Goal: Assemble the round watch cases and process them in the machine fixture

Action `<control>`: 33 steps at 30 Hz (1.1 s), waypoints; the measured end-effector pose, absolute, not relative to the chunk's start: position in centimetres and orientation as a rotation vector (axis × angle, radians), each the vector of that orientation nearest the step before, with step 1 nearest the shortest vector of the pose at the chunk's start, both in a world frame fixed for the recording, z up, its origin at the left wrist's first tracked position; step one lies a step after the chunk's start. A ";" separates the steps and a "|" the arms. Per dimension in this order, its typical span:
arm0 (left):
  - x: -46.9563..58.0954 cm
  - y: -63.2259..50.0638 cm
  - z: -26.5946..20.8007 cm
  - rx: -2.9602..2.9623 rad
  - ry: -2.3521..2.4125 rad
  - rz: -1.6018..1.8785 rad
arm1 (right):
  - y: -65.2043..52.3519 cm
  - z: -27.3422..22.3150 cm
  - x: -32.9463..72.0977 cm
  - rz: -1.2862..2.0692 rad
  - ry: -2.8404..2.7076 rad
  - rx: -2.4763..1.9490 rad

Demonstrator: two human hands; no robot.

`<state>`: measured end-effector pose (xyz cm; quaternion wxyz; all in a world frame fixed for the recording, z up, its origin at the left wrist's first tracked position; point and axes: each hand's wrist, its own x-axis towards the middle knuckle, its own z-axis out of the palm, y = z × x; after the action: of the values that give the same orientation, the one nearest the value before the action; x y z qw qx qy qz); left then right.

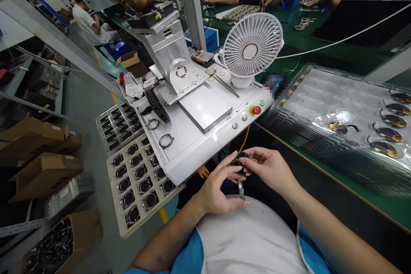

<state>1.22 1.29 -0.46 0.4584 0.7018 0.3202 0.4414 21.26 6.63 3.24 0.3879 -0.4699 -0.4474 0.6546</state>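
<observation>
In front of my body, both hands are held close together. My left hand (216,188) grips a silver metal watch case ring (241,189), seen nearly edge-on, between thumb and fingers. Pinched in my right hand (271,169) is a small round dark watch screen (243,156), partly covered by the fingers. My left fingertips reach up to the dark disc's edge; whether they press on it I cannot tell. The white machine (189,158) stands just beyond my hands, with two thin dark watch rings (166,141) lying on its left side.
At left, a beige tray (116,205) holds several watch cases. On the right, a clear plastic tray (308,94) carries round screens with orange-and-black cables. A white fan (252,47), a red stop button (256,110) and a metal press fixture (180,68) occupy the machine. Co-workers sit across the green bench.
</observation>
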 end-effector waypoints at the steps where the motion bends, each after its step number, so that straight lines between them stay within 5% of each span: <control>1: 1.1 1.3 -0.5 1.823 0.809 1.049 | 6.7 3.3 21.3 1.686 -1.132 -1.197; 8: 0.8 1.4 -1.1 2.069 0.870 0.788 | 6.6 2.7 21.1 1.704 -1.063 -1.158; 22: 1.4 1.8 -1.8 0.997 0.689 1.434 | 5.2 5.0 19.1 2.089 -0.841 -1.114; 33: 0.7 1.1 -3.0 1.029 0.828 1.418 | 3.7 6.2 16.9 1.814 -0.992 -1.182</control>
<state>0.69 1.07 -3.01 0.5660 0.4378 0.3523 0.6032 16.86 3.73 6.23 0.3709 -0.4608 -0.3868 0.7074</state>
